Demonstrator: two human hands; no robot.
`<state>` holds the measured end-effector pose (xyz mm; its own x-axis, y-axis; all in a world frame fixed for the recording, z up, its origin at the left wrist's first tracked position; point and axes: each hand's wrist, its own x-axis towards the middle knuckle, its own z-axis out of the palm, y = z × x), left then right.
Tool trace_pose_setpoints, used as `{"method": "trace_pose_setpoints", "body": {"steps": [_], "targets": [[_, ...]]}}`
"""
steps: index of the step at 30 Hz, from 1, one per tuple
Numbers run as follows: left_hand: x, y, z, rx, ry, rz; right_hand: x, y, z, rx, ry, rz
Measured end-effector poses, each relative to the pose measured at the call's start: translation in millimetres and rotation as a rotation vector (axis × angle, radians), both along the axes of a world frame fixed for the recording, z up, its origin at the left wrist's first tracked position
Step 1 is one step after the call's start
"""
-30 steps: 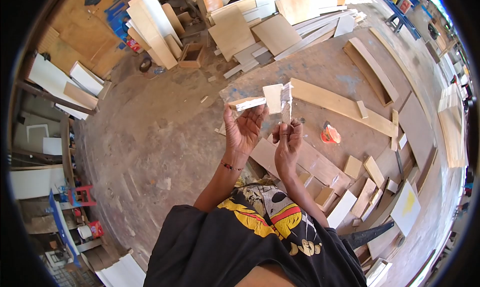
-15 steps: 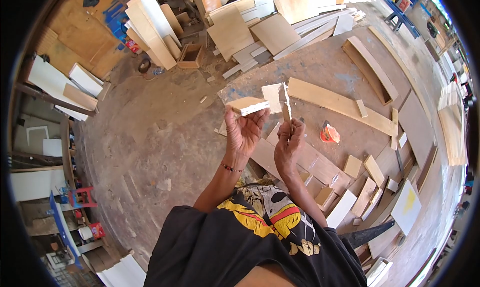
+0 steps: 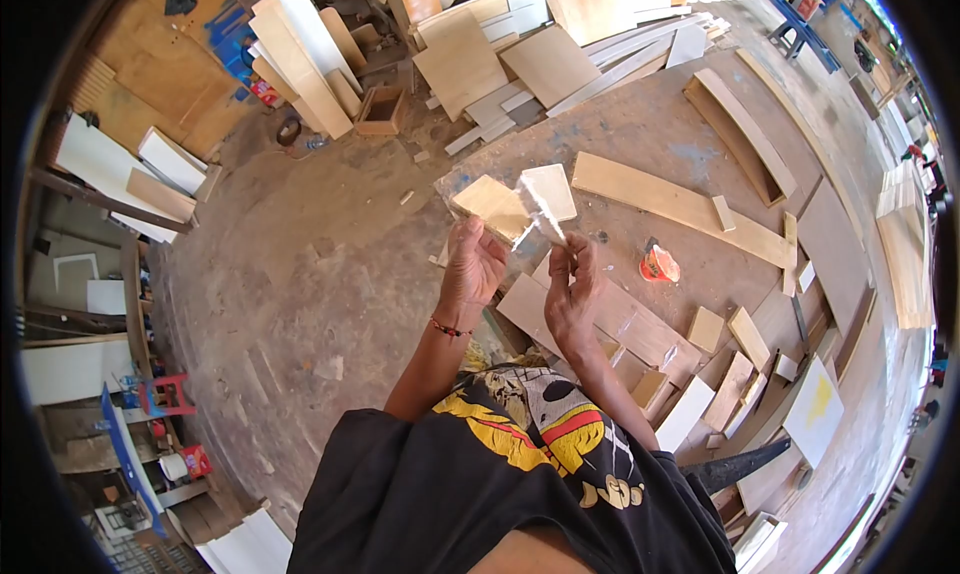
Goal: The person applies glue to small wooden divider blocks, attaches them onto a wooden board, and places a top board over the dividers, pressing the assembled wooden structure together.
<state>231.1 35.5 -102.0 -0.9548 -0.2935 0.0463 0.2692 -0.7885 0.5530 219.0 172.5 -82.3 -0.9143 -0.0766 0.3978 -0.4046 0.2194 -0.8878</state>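
My left hand (image 3: 474, 268) grips a small wooden board (image 3: 488, 205) by its near edge, thumb on top. White paste, like glue, lines the board's right-hand edge. Between the fingers of my right hand (image 3: 574, 286) is a thin wooden stick (image 3: 546, 217) coated with the same white paste. Its coated length lies against or just over the board's pasted edge; exact contact is hard to make out. Behind the stick, a pale square board (image 3: 558, 191) rests on the worktable. An orange-red cup (image 3: 660, 265) with white inside stands to the right of my right hand.
On the worktable (image 3: 640, 144) lie a long plank (image 3: 680, 209) and a long narrow wooden frame (image 3: 742, 139). Several wood offcuts (image 3: 735, 384) crowd the right side. Stacked boards (image 3: 462, 64) lean at the back, and a small open wooden box (image 3: 382, 111) sits on the floor.
The board has tilted so its broad face shows, and my left hand has shifted slightly left and down. The stick has swung from upright to leaning left, onto the board's edge.
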Motion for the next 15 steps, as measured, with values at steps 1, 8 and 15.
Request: {"method": "trace_pose_setpoints", "body": {"steps": [1,8,15], "targets": [[0.1,-2.9,-4.8,-0.006,-0.049,0.019,1.8,1.4,0.8,0.090,0.118,0.013],[-5.3,-6.0,-13.5,0.229,-0.018,-0.010,22.1,-6.0,18.1,-0.123,0.050,0.216],[-6.4,15.0,6.6,0.544,-0.004,-0.133,2.6,-13.1,-5.0,-0.302,-0.225,0.098]]}}
